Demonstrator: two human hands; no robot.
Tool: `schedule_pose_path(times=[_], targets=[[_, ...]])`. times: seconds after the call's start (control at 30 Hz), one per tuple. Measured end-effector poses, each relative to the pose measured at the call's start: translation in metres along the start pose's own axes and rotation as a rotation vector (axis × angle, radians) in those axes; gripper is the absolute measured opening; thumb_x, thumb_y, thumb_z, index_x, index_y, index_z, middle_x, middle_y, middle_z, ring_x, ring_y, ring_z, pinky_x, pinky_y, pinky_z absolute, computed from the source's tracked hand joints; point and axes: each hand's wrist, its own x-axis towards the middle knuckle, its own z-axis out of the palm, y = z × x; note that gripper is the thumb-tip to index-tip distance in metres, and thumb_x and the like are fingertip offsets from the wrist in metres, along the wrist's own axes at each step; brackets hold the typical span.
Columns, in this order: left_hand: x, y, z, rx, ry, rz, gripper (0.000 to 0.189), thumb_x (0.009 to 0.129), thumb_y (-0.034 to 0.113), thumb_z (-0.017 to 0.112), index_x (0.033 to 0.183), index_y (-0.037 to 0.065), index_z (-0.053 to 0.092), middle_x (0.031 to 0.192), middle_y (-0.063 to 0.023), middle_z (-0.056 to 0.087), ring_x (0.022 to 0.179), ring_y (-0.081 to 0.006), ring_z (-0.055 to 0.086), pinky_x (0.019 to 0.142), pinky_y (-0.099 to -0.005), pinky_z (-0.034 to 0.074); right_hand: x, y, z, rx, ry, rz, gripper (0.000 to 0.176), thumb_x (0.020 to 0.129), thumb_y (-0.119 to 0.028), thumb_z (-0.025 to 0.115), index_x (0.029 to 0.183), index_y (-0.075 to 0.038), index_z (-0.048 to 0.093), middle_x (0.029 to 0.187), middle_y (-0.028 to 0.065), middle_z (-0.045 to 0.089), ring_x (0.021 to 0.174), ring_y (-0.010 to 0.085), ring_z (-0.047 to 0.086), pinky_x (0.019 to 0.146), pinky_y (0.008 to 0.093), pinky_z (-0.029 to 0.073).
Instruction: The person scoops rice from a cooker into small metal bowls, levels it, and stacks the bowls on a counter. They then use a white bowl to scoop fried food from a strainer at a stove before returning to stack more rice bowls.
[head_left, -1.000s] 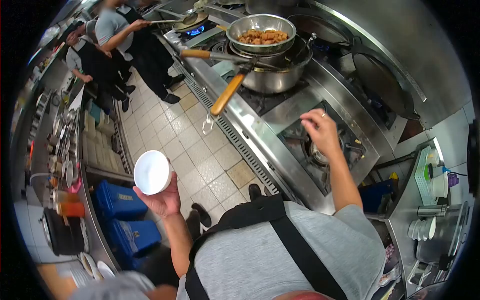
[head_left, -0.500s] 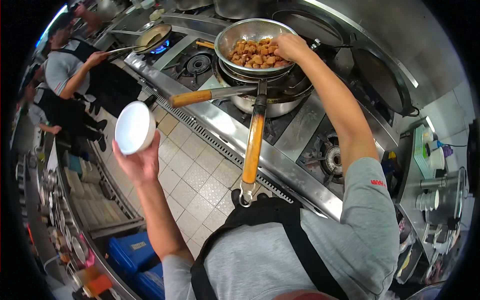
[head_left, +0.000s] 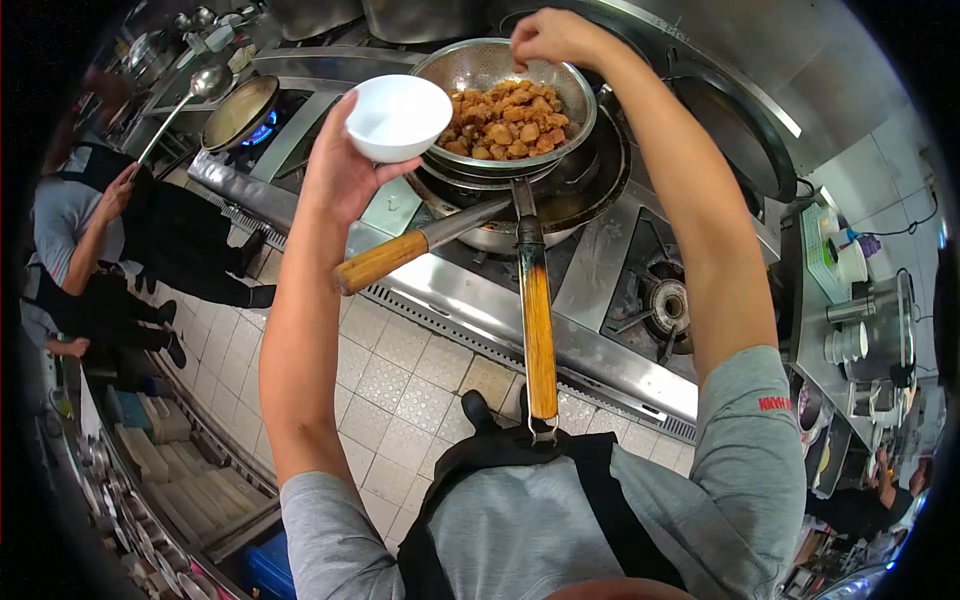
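Note:
My left hand holds a white bowl by its side, tilted so that its inside faces me; nothing shows in it. Just right of the bowl is a perforated metal strainer heaped with browned, fried-looking chunks. Above the strainer's far rim is my right hand, its fingers pinched together and pointing down. Whatever the fingertips hold is too small to name. The strainer rests over a dark wok. A wooden handle points toward me, and a second wooden handle slants left.
A gas burner lies right of the wok. On the left, a person in an apron holds a long ladle near a pan over a blue flame. Large pots stand behind. Shelves with stacked bowls are at right.
My left hand has brought the white bowl up and right, to the strainer's left rim. My right hand has lifted from the chunks, up and slightly left. The person's ladle has swung upward.

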Motion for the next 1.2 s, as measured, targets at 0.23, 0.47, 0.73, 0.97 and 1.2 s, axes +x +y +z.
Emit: schedule_pose_path(times=[0.23, 0.47, 0.73, 0.97, 1.2], targets=[[0.039, -0.009, 0.016, 0.037, -0.059, -0.010, 0.059, 0.091, 0.044, 0.047, 0.131, 0.001, 0.038, 0.123, -0.0196, 0.051, 0.105, -0.0326, 0.058, 0.072, -0.0432, 0.059, 0.014, -0.011, -0.003, 0.436, -0.037, -0.079, 0.026, 0.074, -0.024, 0.062, 0.086, -0.002, 0.069, 0.075, 0.0072, 0.068, 0.063, 0.0139, 0.060, 0.059, 0.0316, 0.050], [0.036, -0.005, 0.012, 0.001, 0.014, 0.013, 0.056, 0.093, 0.040, 0.044, 0.130, -0.001, 0.037, 0.121, -0.0223, 0.051, 0.102, -0.0349, 0.059, 0.072, -0.0431, 0.060, -0.013, 0.005, 0.050, -0.585, -0.189, 0.379, 0.030, 0.073, -0.024, 0.069, 0.100, -0.011, 0.069, 0.101, 0.0089, 0.068, 0.095, 0.0238, 0.065, 0.076, 0.0383, 0.053], [0.037, -0.007, 0.008, 0.004, 0.035, 0.036, 0.056, 0.093, 0.040, 0.043, 0.130, -0.001, 0.036, 0.122, -0.0222, 0.051, 0.103, -0.0351, 0.059, 0.073, -0.0435, 0.059, -0.011, 0.003, 0.065, -0.511, -0.139, 0.464, 0.038, 0.074, -0.031, 0.070, 0.108, -0.014, 0.067, 0.111, 0.0061, 0.065, 0.102, 0.0245, 0.062, 0.081, 0.0383, 0.051], [0.035, -0.004, 0.006, -0.014, 0.042, 0.041, 0.055, 0.092, 0.038, 0.046, 0.128, -0.002, 0.037, 0.121, -0.0226, 0.050, 0.103, -0.0359, 0.059, 0.068, -0.0447, 0.060, -0.005, 0.008, 0.049, -0.490, -0.184, 0.429, 0.041, 0.068, -0.029, 0.072, 0.107, -0.015, 0.068, 0.109, 0.0068, 0.066, 0.099, 0.0248, 0.063, 0.078, 0.0402, 0.052], [0.037, -0.004, 0.006, 0.032, 0.035, 0.036, 0.056, 0.093, 0.040, 0.044, 0.130, -0.001, 0.038, 0.121, -0.0218, 0.052, 0.103, -0.0347, 0.059, 0.072, -0.0438, 0.059, 0.012, 0.014, 0.014, -0.316, -0.174, 0.279, 0.024, 0.070, -0.027, 0.069, 0.088, -0.011, 0.071, 0.078, 0.0060, 0.068, 0.072, 0.0212, 0.066, 0.065, 0.0366, 0.051]])
